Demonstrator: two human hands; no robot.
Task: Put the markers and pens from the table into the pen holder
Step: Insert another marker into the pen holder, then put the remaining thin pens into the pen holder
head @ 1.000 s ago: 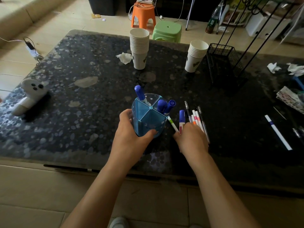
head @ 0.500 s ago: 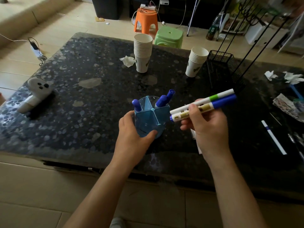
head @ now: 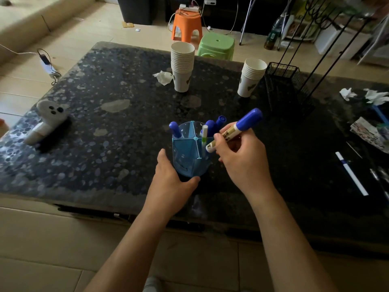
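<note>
A translucent blue pen holder with dividers stands near the table's front edge. My left hand grips its near left side. Three blue-capped markers stick out of its compartments, and a green-and-white pen stands in a right compartment. My right hand holds a blue-capped marker tilted, its lower end over the holder's right rim. A white pen with a blue band lies on the table at the right. The pens under my right hand are hidden.
Two stacks of paper cups stand at the back, next to a black wire basket. A white ghost-shaped toy lies at the left. Crumpled tissues and papers lie around. Stools stand beyond the dark table.
My right hand picked two markers off the table and brought them to the holder. The green-and-white pen now stands inside it; the blue marker stays in my hand, tilted downward.
</note>
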